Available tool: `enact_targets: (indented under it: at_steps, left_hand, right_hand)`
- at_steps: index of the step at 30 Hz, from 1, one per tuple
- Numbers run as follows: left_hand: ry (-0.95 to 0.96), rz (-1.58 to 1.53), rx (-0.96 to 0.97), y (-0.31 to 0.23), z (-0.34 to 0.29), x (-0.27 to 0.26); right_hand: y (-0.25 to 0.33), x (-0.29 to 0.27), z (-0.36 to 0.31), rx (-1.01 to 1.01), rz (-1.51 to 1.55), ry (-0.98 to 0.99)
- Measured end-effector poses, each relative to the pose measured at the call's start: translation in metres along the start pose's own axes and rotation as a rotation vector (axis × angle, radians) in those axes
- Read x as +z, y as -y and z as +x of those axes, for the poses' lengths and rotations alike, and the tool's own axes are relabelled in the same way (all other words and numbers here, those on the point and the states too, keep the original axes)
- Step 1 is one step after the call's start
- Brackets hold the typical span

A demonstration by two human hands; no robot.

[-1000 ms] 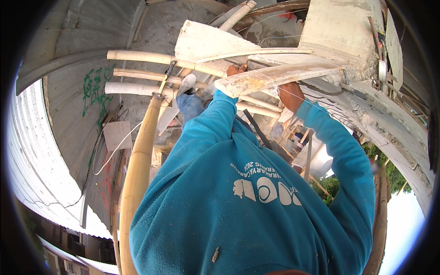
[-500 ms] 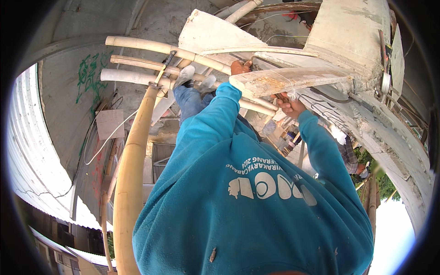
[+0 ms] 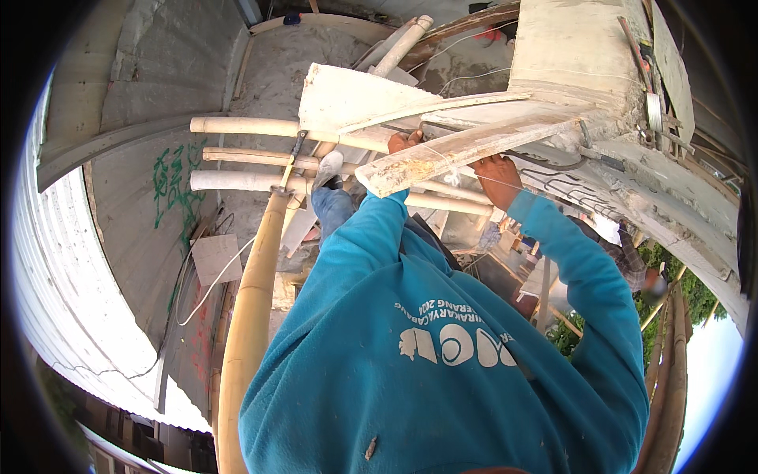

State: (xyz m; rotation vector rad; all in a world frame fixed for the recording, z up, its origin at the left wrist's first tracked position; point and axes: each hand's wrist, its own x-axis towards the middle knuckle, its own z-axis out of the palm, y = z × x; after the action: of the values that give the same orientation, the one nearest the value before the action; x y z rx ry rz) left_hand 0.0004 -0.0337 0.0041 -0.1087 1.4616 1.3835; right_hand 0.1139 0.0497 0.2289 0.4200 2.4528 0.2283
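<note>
A rough wooden board (image 3: 466, 150) slants across in front of me, rising to the right toward a concrete ledge. My left forearm passes beneath it, and my left hand (image 3: 405, 141) shows past its far edge, fingers curled and closed against it. By the near edge, my right hand (image 3: 497, 182) is closed, its fingertips partly hidden by the board. Thin white string (image 3: 453, 172) is looped around the board, with a tangle close to the right fingers; whether they pinch it is unclear.
Several horizontal bamboo poles (image 3: 245, 125) meet a thick upright bamboo pole (image 3: 251, 340) at left, with a dark-handled tool (image 3: 297, 146) at the joint. Steel bars (image 3: 553, 180) line the concrete edge at right. A pale panel (image 3: 347, 96) lies beyond. Another person's checked sleeve (image 3: 628, 257) shows lower right.
The board's left end has shifted left and nearer to me, so it slants more steeply. My right hand has drawn in against its near edge. The whole view has shifted slightly.
</note>
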Motion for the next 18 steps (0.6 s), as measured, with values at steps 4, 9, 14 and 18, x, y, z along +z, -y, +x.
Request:
enact_targets:
  at_steps: [4,9,14,18]
  left_hand:
    - [-0.101,-0.023,0.059,0.004,-0.004,0.005]
    - [0.019,0.1,-0.095,-0.043,-0.025,-0.006]
    - [0.034,-0.222,-0.05,0.043,0.014,0.004]
    - [0.19,-0.379,-0.19,0.015,-0.008,0.011]
  right_hand:
    - [-0.012,0.013,0.011,0.002,0.384,0.185]
    - [-0.042,0.059,0.005,0.53,1.999,0.731]
    - [-0.012,0.043,-0.012,0.608,2.102,0.645]
    - [-0.016,0.029,-0.005,0.501,1.556,0.391]
